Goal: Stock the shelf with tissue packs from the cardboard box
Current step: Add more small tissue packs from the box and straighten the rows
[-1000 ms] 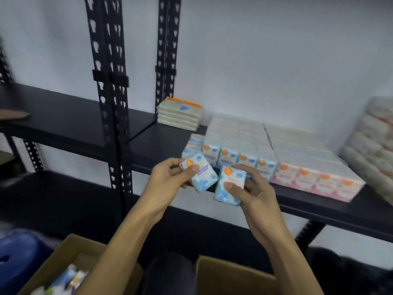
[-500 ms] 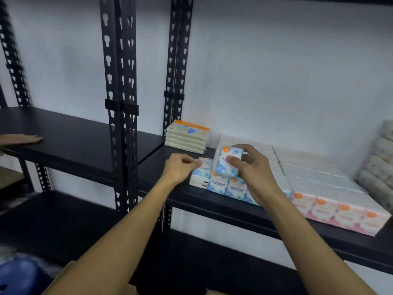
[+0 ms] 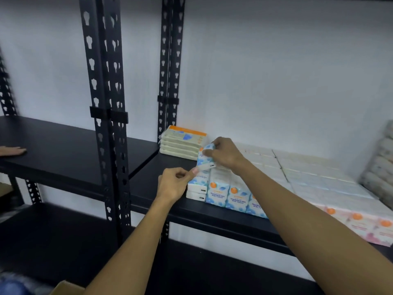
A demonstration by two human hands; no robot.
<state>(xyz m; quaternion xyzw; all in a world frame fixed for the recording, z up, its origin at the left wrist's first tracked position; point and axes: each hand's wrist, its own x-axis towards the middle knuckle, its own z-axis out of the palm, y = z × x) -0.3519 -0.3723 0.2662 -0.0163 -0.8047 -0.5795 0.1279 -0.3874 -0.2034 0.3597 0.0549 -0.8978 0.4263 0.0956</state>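
My right hand grips a blue-and-white tissue pack, tilted, just above the left end of the blue pack rows on the black shelf. My left hand has its fingers curled, and the thumb pinches the left edge of the top pack of a short flat stack beside those rows. A corner of the cardboard box shows at the bottom edge; its contents are out of view.
A stack of cream packs lies behind, by the upright post. White and pink packs fill the shelf to the right, with wrapped rolls beyond. Another person's hand rests on the left shelf.
Both hands carried packs up from near the box to the shelf. The left pack now lies on the flat stack, and the right pack has moved left over the rows' end.
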